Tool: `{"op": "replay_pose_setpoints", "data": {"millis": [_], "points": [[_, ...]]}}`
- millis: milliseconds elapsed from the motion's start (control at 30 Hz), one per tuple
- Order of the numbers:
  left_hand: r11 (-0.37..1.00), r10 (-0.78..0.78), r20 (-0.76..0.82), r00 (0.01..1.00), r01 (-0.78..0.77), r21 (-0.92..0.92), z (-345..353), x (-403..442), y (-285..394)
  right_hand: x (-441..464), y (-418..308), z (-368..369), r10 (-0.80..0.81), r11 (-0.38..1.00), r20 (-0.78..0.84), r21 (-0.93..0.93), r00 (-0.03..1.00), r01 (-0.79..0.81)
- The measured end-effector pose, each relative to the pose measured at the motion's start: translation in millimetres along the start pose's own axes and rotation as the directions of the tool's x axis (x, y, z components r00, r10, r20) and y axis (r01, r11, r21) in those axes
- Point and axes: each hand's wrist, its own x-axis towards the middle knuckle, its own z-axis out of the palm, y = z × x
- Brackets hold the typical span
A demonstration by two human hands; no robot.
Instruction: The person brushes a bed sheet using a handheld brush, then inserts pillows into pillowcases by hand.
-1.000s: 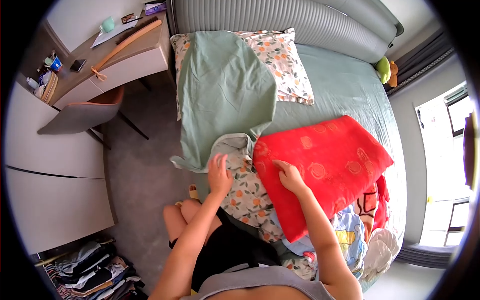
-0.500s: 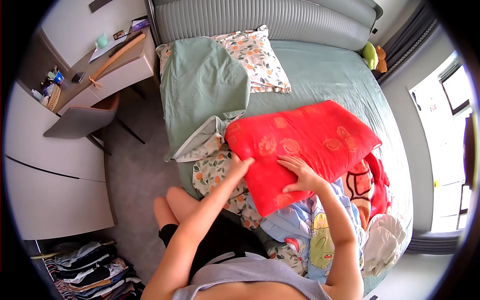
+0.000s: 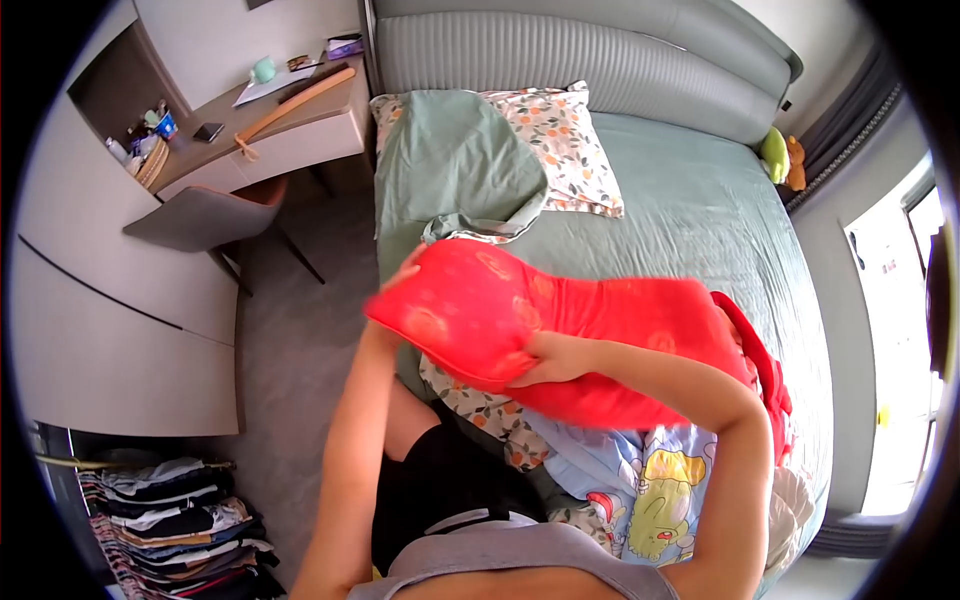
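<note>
A red cloth bundle with gold patterns lies across the bed, its left end lifted and slightly blurred. My left hand grips its far left edge, the fingers partly hidden by the cloth. At the near edge of the lifted end, my right hand is closed on the red fabric. Just beyond the bundle lies a green cover with a folded-back edge. Orange-print fabric and a blue cartoon-print cloth show beneath and nearer to me.
An orange-print pillow rests by the grey headboard. A desk with a long-handled brush and a grey chair stand at the left. Hanging clothes fill the lower left; plush toys sit at the far right.
Both hands have gone from resting on the red bundle to gripping it. Its left end has been raised and moved left, covering part of the orange-print fabric.
</note>
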Motion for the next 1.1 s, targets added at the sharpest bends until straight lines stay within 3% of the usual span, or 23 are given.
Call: {"op": "replay_pose_setpoints", "data": {"millis": [33,100,133,200,233,267,300,333,367,400,467,500,533,567,600,700,800,900,1000,1100], "points": [[1.000,-0.004,0.035,0.999,0.005,-0.014,-11,-7,20,23,-9,13,0.033,0.991,0.040,0.129,0.999,-0.038],[0.994,0.037,-0.003,0.999,-0.036,0.106,-62,-18,43,62,-32,41,0.368,0.829,0.090,0.418,0.925,-0.371],[0.984,0.061,-0.019,0.998,-0.056,0.169,-95,-21,52,77,-34,53,0.365,0.819,0.136,0.423,0.921,-0.387],[0.908,0.097,0.192,0.977,-0.166,0.385,-164,-40,57,111,-15,76,0.353,0.801,0.225,0.428,0.908,-0.418],[0.991,0.017,-0.076,0.997,-0.007,0.132,-169,-61,51,126,15,85,0.182,0.588,0.503,0.632,0.845,-0.504],[0.982,-0.131,-0.302,0.944,0.083,-0.168,-174,-85,40,135,30,79,0.166,0.634,0.400,0.657,0.901,-0.408],[0.987,-0.091,-0.421,0.902,0.024,-0.162,-157,-107,24,141,45,70,0.143,0.671,0.291,0.674,0.946,-0.309],[0.988,-0.053,-0.533,0.845,-0.031,-0.148,-137,-126,6,147,71,63,0.224,0.842,-0.082,0.518,0.971,-0.151],[0.996,0.031,-0.598,0.801,-0.073,-0.045,-145,-146,-15,160,121,60,0.231,0.963,-0.483,0.235,0.845,-0.129],[0.993,0.117,-0.651,0.750,-0.103,0.060,-154,-160,-33,151,111,30,0.217,0.972,-0.642,0.070,0.735,-0.225],[0.972,0.233,-0.683,0.692,-0.158,0.172,-113,-174,-54,147,157,-8,0.075,0.939,-0.760,-0.164,0.646,-0.303],[0.957,0.291,-0.694,0.659,-0.183,0.227,-89,-182,-59,141,174,-16,0.188,0.818,-0.771,-0.220,0.608,-0.531],[0.906,0.361,-0.578,0.732,-0.130,0.402,-86,-189,-69,136,186,-24,0.402,0.739,-0.685,-0.148,0.608,-0.657],[0.815,0.424,-0.448,0.787,-0.116,0.567,-84,-195,-79,133,206,-26,0.560,0.755,-0.553,0.037,0.616,-0.654],[0.598,0.540,-0.270,0.797,-0.137,0.790,-88,-198,-96,134,221,-25,0.682,0.722,-0.384,0.219,0.622,-0.656],[0.408,0.488,-0.229,0.842,0.012,0.913,-52,-175,-81,129,184,-23,0.590,0.807,-0.268,0.226,0.762,-0.546],[-0.025,0.578,-0.009,0.816,0.029,0.999,-79,-130,-72,108,136,-11,0.426,0.905,-0.333,0.145,0.841,-0.400],[0.259,0.581,-0.187,0.792,0.039,0.965,-83,-75,-88,79,53,5,0.368,0.899,-0.248,-0.151,0.896,-0.411],[0.172,0.538,-0.322,0.779,0.273,0.947,-54,-41,-99,70,15,36,0.275,0.802,-0.241,-0.476,0.931,-0.360],[0.171,0.473,-0.218,0.853,0.153,0.973,-62,-31,-94,82,5,39,0.444,0.715,-0.189,-0.514,0.876,-0.474]]}}
